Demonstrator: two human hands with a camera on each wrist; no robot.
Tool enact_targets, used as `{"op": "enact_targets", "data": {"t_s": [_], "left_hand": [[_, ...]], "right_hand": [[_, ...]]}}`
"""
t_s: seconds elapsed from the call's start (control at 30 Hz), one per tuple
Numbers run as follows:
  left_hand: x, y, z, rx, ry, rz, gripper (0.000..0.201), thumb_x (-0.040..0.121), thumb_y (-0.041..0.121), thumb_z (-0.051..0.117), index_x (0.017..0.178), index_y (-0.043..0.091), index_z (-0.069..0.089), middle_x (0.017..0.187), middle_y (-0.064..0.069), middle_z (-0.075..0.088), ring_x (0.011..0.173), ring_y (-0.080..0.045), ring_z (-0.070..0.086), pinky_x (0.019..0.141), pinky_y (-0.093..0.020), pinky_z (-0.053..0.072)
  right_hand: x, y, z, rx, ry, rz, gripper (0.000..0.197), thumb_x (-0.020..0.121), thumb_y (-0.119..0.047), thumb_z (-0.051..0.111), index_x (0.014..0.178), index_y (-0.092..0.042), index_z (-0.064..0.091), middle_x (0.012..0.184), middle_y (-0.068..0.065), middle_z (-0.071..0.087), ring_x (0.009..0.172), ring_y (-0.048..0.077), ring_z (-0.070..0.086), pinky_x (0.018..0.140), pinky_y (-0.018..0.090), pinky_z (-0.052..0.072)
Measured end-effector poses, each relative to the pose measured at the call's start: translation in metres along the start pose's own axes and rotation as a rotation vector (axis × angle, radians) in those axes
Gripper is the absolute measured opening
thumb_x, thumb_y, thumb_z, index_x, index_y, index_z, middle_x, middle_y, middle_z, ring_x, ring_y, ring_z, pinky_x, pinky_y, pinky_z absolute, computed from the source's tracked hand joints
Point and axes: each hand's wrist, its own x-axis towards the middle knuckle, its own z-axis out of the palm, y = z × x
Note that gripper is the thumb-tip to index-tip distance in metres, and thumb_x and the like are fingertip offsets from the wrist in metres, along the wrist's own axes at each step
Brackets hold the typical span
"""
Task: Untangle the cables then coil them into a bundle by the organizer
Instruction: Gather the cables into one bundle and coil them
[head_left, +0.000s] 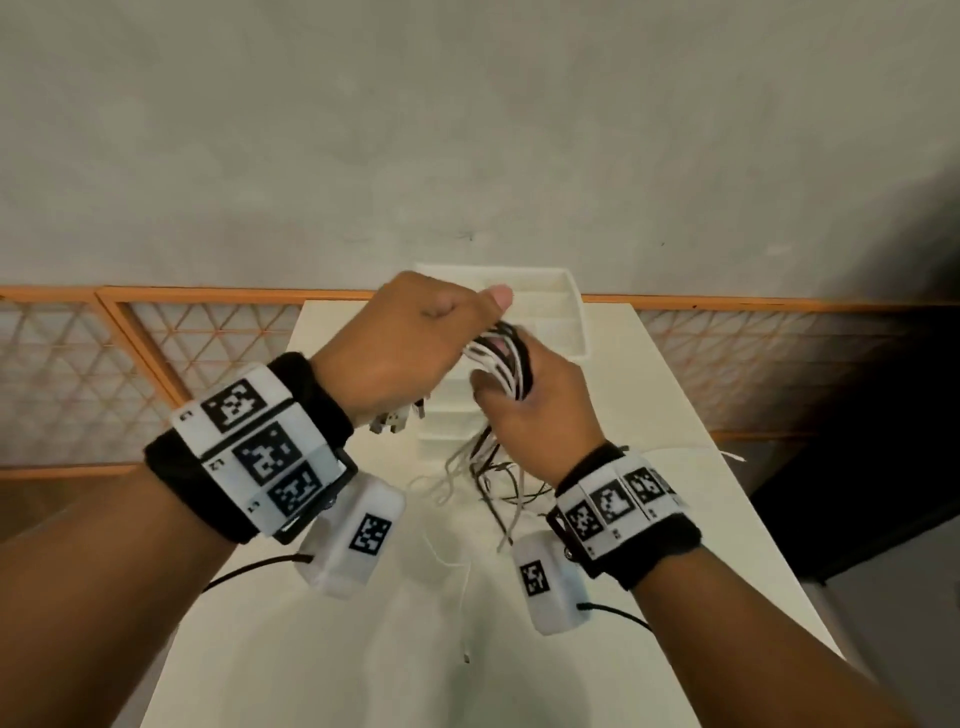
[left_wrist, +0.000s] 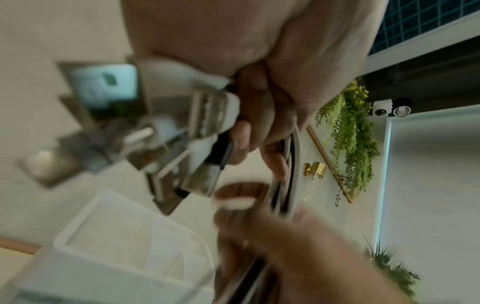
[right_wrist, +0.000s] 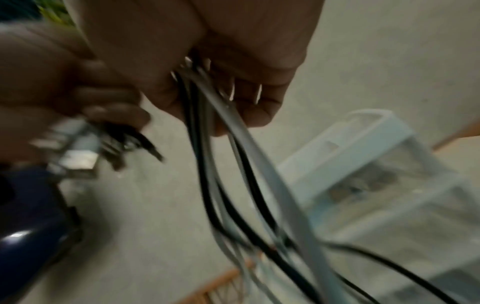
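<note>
Both hands hold one bunch of white and black cables (head_left: 501, 358) above the white table (head_left: 675, 467). My left hand (head_left: 415, 343) grips the bunch near its plug ends (head_left: 392, 422), which stick out below the fist; the metal USB plugs (left_wrist: 207, 115) show close up in the left wrist view. My right hand (head_left: 524, 410) is curled round the same cables (right_wrist: 233, 164) a little lower, and their loose lengths (head_left: 493, 478) hang down to the tabletop. The white organizer (head_left: 566, 317) stands just behind the hands.
The table is narrow, with an orange-framed lattice railing (head_left: 156, 364) on both sides and a grey wall behind. One thin white cable (head_left: 727, 453) trails to the table's right edge. Black leads (head_left: 249, 569) run from the wrist cameras.
</note>
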Motion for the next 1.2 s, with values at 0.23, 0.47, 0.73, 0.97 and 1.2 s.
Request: {"op": "enact_targets", "data": {"t_s": [0.23, 0.47, 0.73, 0.97, 1.2], "left_hand": [[-0.007, -0.012, -0.022, -0.274, 0.241, -0.080, 0.066, 0.097, 0.040, 0.058, 0.077, -0.023, 0.048, 0.070, -0.033, 0.048, 0.048, -0.025, 0.015, 0.047, -0.033, 0.020], [-0.003, -0.016, -0.035, -0.463, 0.434, -0.141, 0.056, 0.097, 0.034, 0.058, 0.092, -0.022, 0.057, 0.049, -0.002, 0.031, 0.036, -0.013, 0.024, 0.045, -0.026, 0.031], [0.004, -0.015, -0.053, -0.574, 0.498, -0.104, 0.038, 0.099, 0.036, 0.054, 0.096, 0.000, 0.064, 0.041, 0.009, 0.025, 0.040, -0.013, 0.021, 0.044, -0.023, 0.032], [0.004, -0.027, -0.031, -0.505, 0.449, -0.128, 0.049, 0.098, 0.037, 0.056, 0.086, -0.010, 0.061, 0.040, 0.008, 0.026, 0.037, -0.013, 0.022, 0.044, -0.024, 0.032], [0.007, -0.033, -0.005, -0.227, 0.316, -0.208, 0.056, 0.099, 0.039, 0.053, 0.073, -0.011, 0.050, 0.044, 0.004, 0.027, 0.039, -0.015, 0.025, 0.047, -0.026, 0.032]], "right_hand": [[-0.033, 0.135, 0.005, -0.450, -0.185, 0.443, 0.024, 0.092, -0.024, 0.059, 0.068, -0.027, 0.063, 0.070, 0.004, 0.066, 0.072, 0.026, 0.062, 0.067, 0.027, 0.047], [-0.030, 0.162, -0.039, -0.632, -0.219, 0.639, 0.026, 0.098, -0.034, 0.057, 0.097, -0.013, 0.073, 0.088, 0.015, 0.071, 0.085, 0.034, 0.068, 0.065, 0.030, 0.047], [0.039, 0.153, -0.108, -0.424, 0.233, 0.176, 0.042, 0.089, -0.009, 0.067, 0.130, -0.016, 0.061, 0.138, 0.010, 0.057, 0.128, 0.028, 0.053, 0.109, 0.034, 0.039], [-0.006, 0.208, -0.101, -0.770, -0.371, 0.625, 0.100, 0.076, -0.050, 0.077, 0.155, -0.033, 0.020, 0.156, 0.014, 0.031, 0.141, 0.034, 0.037, 0.112, 0.048, 0.038], [0.006, 0.087, -0.084, -0.310, -0.400, 0.303, 0.117, 0.070, -0.043, 0.087, 0.157, -0.039, 0.010, 0.162, -0.002, 0.022, 0.147, 0.018, 0.029, 0.115, 0.034, 0.029]]}}
